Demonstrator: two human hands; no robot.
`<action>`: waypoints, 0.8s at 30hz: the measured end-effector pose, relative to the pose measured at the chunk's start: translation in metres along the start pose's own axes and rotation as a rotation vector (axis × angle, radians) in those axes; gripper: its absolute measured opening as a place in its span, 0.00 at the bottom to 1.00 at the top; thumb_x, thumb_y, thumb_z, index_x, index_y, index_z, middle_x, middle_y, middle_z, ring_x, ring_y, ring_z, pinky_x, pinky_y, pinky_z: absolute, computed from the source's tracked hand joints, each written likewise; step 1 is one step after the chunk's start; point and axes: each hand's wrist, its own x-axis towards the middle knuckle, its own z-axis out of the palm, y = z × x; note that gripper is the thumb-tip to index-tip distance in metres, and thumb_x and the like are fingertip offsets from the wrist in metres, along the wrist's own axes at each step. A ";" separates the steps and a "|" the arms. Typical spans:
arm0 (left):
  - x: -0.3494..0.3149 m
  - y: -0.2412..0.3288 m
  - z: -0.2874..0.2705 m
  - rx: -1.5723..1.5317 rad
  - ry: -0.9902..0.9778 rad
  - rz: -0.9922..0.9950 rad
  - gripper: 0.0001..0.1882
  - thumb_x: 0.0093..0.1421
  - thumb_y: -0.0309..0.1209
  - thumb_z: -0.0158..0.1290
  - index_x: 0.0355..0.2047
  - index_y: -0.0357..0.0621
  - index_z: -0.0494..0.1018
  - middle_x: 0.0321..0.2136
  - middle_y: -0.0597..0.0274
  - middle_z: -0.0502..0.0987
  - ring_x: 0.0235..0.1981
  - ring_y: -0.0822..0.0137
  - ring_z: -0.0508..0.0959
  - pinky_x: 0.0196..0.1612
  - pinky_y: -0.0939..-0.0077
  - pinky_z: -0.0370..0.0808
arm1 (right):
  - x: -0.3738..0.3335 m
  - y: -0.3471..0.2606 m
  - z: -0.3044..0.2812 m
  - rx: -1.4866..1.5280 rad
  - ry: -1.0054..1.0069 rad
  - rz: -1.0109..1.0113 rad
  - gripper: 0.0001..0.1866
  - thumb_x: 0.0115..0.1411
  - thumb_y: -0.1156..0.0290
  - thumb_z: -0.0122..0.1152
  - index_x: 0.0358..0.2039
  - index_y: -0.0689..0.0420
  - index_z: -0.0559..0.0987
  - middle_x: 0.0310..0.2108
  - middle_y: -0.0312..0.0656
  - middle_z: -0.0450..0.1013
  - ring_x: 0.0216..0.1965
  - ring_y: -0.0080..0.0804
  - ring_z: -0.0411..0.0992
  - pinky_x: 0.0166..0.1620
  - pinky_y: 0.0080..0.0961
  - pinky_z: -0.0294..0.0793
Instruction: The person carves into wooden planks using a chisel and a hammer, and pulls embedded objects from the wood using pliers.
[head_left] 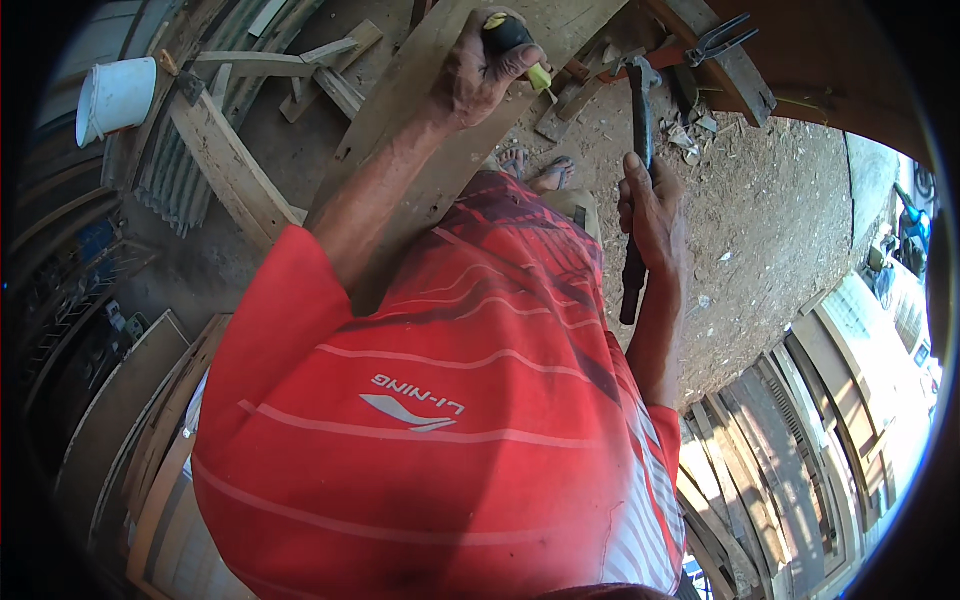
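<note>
Fingers (517,63) tight: left hand (474,75) round black-yellow tool (507,36) near plank edge (560,57), right (656,208) round hammer (642,115) (open dirt (745,225) alongside)

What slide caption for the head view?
Left hand holds a black-yellow tool over a plank; right hand holds a hammer.

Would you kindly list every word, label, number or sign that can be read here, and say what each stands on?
Red shirt: one line of pale lettering, upside down in this view, beside a curved emblem; I leave brand wording unquoted.
Hammer, black-and-yellow tool, white bucket: no readable markings.
</note>
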 end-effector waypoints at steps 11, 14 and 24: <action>0.007 0.009 -0.014 -0.229 0.039 -0.025 0.26 0.69 0.47 0.57 0.54 0.42 0.62 0.40 0.53 0.81 0.42 0.61 0.84 0.45 0.65 0.84 | -0.005 0.013 -0.007 0.010 0.014 -0.008 0.27 0.67 0.41 0.60 0.36 0.57 0.72 0.23 0.31 0.66 0.20 0.18 0.64 0.22 0.21 0.65; 0.010 0.016 -0.025 -0.553 0.053 -0.112 0.28 0.68 0.49 0.56 0.56 0.43 0.61 0.41 0.51 0.80 0.42 0.59 0.84 0.44 0.63 0.86 | -0.014 0.017 -0.008 0.068 0.017 0.027 0.27 0.67 0.42 0.60 0.36 0.57 0.72 0.23 0.31 0.66 0.20 0.18 0.64 0.22 0.21 0.64; 0.016 0.015 -0.016 -0.490 -0.032 -0.162 0.28 0.69 0.50 0.55 0.56 0.43 0.61 0.41 0.52 0.80 0.42 0.58 0.84 0.45 0.63 0.86 | -0.007 0.036 -0.025 0.041 0.039 0.040 0.26 0.68 0.43 0.59 0.35 0.57 0.72 0.23 0.31 0.66 0.19 0.18 0.64 0.22 0.20 0.64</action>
